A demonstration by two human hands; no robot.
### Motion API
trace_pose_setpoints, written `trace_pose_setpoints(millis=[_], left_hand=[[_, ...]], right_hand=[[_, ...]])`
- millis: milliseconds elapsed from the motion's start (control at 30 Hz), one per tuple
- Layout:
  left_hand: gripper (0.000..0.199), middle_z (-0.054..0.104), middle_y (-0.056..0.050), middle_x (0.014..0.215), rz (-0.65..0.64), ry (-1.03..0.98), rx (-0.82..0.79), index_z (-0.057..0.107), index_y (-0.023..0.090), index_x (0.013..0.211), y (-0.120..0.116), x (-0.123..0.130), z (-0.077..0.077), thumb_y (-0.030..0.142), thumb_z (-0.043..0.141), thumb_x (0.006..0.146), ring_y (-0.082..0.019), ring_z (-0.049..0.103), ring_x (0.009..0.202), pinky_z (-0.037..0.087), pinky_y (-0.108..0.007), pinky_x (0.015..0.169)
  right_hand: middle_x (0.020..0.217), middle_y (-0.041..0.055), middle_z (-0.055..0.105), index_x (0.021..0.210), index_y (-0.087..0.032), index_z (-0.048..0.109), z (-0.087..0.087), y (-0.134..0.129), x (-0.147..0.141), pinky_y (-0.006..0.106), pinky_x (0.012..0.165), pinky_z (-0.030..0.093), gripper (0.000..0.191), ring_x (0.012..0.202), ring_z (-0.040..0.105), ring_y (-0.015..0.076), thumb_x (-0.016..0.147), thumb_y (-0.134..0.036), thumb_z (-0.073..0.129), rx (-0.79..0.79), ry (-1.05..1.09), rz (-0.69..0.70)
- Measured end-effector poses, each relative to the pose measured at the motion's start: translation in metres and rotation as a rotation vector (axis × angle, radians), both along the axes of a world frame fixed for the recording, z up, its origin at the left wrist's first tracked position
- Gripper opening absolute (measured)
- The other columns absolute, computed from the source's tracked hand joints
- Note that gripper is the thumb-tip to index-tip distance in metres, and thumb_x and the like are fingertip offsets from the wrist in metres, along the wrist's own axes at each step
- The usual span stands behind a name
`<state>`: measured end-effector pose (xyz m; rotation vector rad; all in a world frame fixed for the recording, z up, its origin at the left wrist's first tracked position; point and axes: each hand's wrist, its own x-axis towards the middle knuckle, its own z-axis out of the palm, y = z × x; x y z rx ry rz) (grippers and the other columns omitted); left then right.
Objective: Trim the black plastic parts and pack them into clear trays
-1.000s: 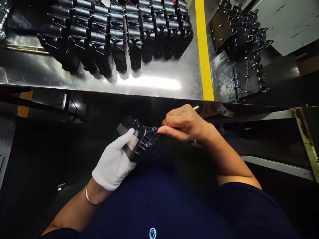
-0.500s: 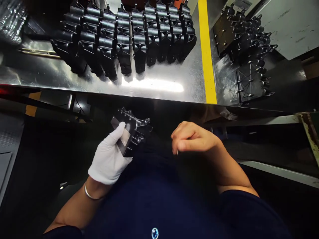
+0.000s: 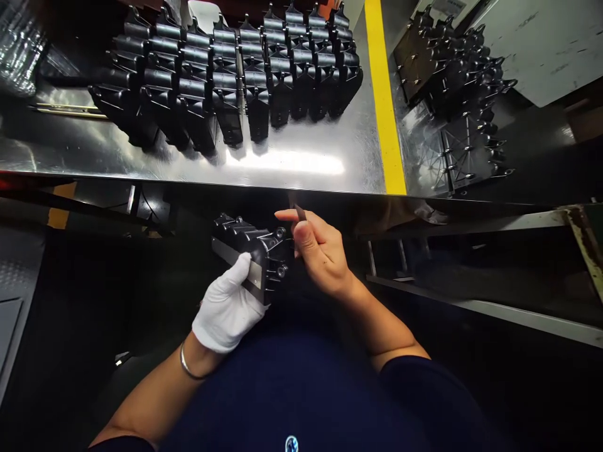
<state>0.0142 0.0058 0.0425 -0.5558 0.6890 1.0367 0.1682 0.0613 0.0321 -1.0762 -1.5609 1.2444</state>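
Note:
My left hand [image 3: 230, 307], in a white glove, is closed round a black moulded part [image 3: 259, 251] with ribs and ring-shaped lugs. Its thumb presses on the part's flat side, beside a light patch. Bare, my right hand [image 3: 325, 251] pinches a thin, flat, dark blade [image 3: 300, 213] between thumb and fingers, with the index finger stretched out to the left. A small gap seems to lie between my right fingertips and the lugs at the part's right end. Most of the blade is hidden inside the hand.
Rows of similar black parts [image 3: 228, 119] stand on the metal table [image 3: 301, 172] beyond my hands. A yellow strip [image 3: 384, 94] crosses it. More black parts [image 3: 452, 113] are stacked right of the strip. Clear plastic wrap [image 3: 19, 50] lies at the far left.
My right hand has moved left, close to the black part, and turned so that the blade shows above the thumb. My left hand has shifted slightly right and down, turning the part.

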Motion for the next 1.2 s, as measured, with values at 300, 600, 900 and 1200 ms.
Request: trace_pose_setpoints(millis=[300, 600, 900, 1200], left_hand=[[0.056, 0.072, 0.001, 0.063, 0.127, 0.057, -0.075, 0.067, 0.017, 0.067, 0.008, -0.001, -0.001, 0.011, 0.021, 0.099, -0.008, 0.07, 0.059, 0.059, -0.019, 0.07], [0.053, 0.072, -0.001, 0.064, 0.113, -0.025, -0.059, 0.067, 0.017, 0.069, 0.005, 0.001, 0.0, 0.013, 0.024, 0.099, -0.009, 0.071, 0.061, 0.058, -0.017, 0.067], [0.058, 0.073, 0.0, 0.063, 0.082, -0.021, -0.027, 0.069, 0.017, 0.068, 0.004, 0.001, -0.003, 0.012, 0.021, 0.099, -0.008, 0.072, 0.065, 0.057, -0.014, 0.07], [0.04, 0.077, -0.003, 0.078, 0.067, -0.02, -0.072, 0.071, 0.014, 0.087, 0.005, 0.004, -0.002, 0.018, 0.033, 0.1, -0.01, 0.073, 0.069, 0.058, -0.013, 0.065]], right_hand=[[0.07, 0.0006, 0.052, 0.081, -0.017, 0.069, -0.004, -0.024, 0.005, 0.026, 0.061, 0.042, 0.035, 0.065, 0.049, 0.0113, 0.093, -0.044, 0.05, -0.019, -0.021, -0.061], [0.063, -0.0019, 0.052, 0.072, -0.016, 0.061, -0.012, -0.027, 0.001, 0.022, 0.052, 0.037, 0.03, 0.056, 0.044, 0.0082, 0.091, -0.038, 0.054, -0.159, 0.107, 0.002], [0.061, -0.0017, 0.053, 0.072, -0.017, 0.062, -0.011, -0.031, 0.002, 0.023, 0.051, 0.038, 0.03, 0.054, 0.045, 0.0088, 0.091, -0.039, 0.054, -0.096, 0.071, -0.005], [0.063, -0.0009, 0.052, 0.076, -0.018, 0.061, -0.028, -0.042, -0.015, 0.026, 0.057, 0.042, 0.031, 0.059, 0.048, 0.0113, 0.093, -0.042, 0.049, 0.113, -0.056, -0.399]])
